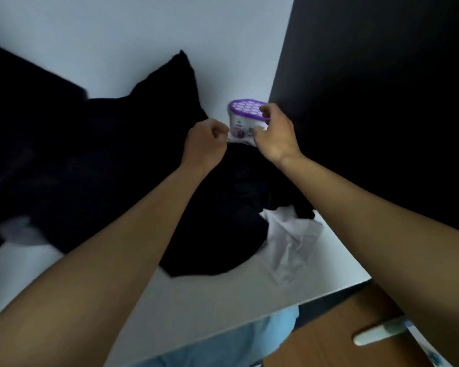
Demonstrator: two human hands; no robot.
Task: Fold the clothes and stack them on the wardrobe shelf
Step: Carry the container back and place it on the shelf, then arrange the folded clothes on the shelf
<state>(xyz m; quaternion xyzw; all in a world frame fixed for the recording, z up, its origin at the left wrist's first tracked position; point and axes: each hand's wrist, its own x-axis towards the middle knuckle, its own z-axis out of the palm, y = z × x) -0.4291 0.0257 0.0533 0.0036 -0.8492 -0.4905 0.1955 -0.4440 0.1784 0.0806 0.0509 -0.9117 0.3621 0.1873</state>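
Observation:
A heap of black clothes lies spread over the white wardrobe shelf. A white garment pokes out from under the heap at its right. My left hand is a closed fist at the far edge of the black cloth; whether it pinches cloth I cannot tell. My right hand has its fingers curled apart, right against a white tub with a purple dotted lid at the back of the shelf.
A dark side panel walls the shelf on the right. The white back wall rises behind. Below the shelf's front edge are light blue cloth and a wooden floor with a white object.

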